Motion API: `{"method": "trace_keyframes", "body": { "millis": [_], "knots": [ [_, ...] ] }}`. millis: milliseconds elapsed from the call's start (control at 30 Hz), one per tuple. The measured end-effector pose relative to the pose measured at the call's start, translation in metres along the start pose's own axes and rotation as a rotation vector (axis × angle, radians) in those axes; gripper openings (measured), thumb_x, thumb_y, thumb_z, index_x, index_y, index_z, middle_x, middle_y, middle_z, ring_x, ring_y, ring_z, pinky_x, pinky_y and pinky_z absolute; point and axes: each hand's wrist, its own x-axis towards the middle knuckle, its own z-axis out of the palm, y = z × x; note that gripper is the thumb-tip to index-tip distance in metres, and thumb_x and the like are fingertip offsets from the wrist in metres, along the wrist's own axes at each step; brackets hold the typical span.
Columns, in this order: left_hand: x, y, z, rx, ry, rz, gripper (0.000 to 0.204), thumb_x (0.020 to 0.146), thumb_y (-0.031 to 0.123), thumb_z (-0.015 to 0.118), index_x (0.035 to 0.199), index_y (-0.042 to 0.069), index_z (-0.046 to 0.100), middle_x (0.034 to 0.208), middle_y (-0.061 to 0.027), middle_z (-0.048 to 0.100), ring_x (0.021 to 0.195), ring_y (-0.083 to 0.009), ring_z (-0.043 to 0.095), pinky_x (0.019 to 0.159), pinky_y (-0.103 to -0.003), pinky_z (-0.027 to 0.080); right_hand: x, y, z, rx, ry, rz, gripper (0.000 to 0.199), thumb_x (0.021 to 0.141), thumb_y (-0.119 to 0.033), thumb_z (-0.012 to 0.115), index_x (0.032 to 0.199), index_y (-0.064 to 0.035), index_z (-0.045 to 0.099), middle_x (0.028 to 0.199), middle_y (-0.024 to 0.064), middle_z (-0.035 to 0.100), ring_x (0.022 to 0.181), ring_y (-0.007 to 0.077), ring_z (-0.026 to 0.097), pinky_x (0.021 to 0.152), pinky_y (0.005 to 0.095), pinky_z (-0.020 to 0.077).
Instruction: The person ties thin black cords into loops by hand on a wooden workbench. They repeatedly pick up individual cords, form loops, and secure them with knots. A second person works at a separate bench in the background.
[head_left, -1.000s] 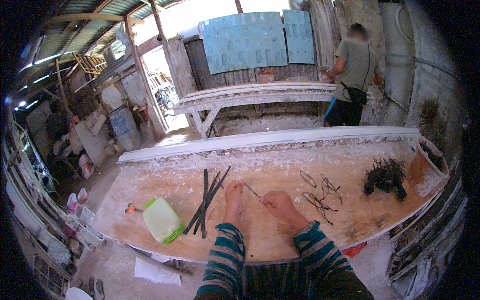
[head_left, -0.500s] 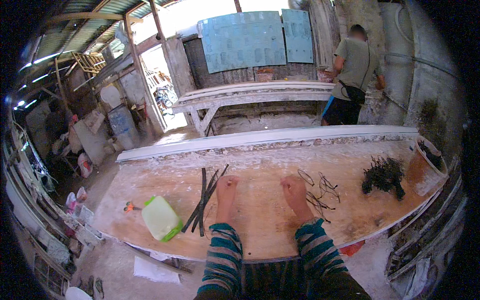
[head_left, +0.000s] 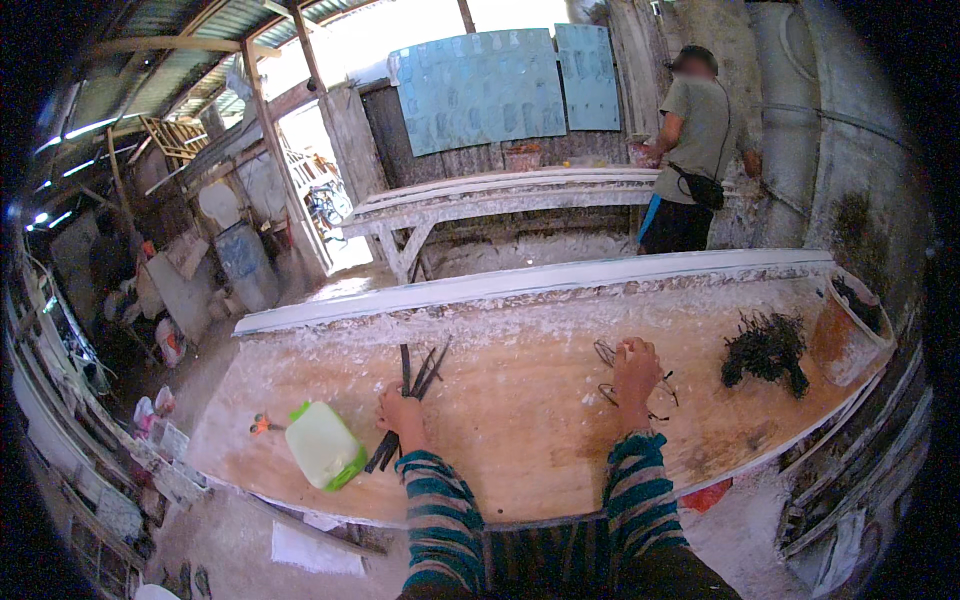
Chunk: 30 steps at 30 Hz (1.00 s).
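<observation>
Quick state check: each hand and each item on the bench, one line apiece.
left hand: on the dark rods, fingers curled over them
right hand: resting on the bent wire loops
dark rods: lying flat, fanned out
bent wire loops: loose on the board
green-capped jug: lying on its side
dark fibre clump: heaped, untouched
bucket: tilted at the bench end

A pale green jug (head_left: pixel 323 444) lies on the workbench (head_left: pixel 520 440) — a dark clump (head_left: pixel 766 349) farther right.
</observation>
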Motion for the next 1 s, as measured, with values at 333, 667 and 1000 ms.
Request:
{"method": "trace_keyframes", "body": {
  "millis": [333, 667, 1000],
  "knots": [
    [0.008, -0.013, 0.015, -0.079, 0.055, 0.100, 0.037, 0.067, 0.006, 0.059, 0.102, 0.019, 0.059, 0.105, -0.0087, 0.056, 0.101, -0.0292, 0.050, 0.089, -0.044, 0.030, -0.009, 0.001, 0.027, 0.134, -0.016, -0.263, 0.014, 0.072, -0.024, 0.062, 0.083, -0.0159, 0.060, 0.088, 0.0072, 0.056, 0.082, 0.0293, 0.054, 0.069, 0.0442, 0.0403],
    [0.019, -0.027, 0.017, -0.060, 0.106, 0.148, 0.034, 0.065, 0.007, 0.060, 0.099, 0.011, 0.059, 0.091, -0.0124, 0.058, 0.092, -0.0319, 0.053, 0.081, -0.040, 0.040, -0.017, -0.015, 0.023, 0.245, -0.089, -0.326, 0.009, 0.071, -0.017, 0.065, 0.080, -0.0133, 0.061, 0.087, 0.0078, 0.055, 0.080, 0.0291, 0.054, 0.068, 0.0406, 0.0425],
    [0.023, -0.032, 0.016, -0.155, 0.127, 0.168, 0.026, 0.069, 0.007, 0.055, 0.094, 0.008, 0.062, 0.083, -0.0152, 0.062, 0.081, -0.0323, 0.059, 0.073, -0.041, 0.045, -0.036, -0.036, 0.021, 0.386, -0.250, -0.451, 0.009, 0.068, -0.007, 0.065, 0.075, -0.0071, 0.061, 0.081, 0.0108, 0.055, 0.083, 0.0291, 0.054, 0.071, 0.0381, 0.0439]
  ]
}}
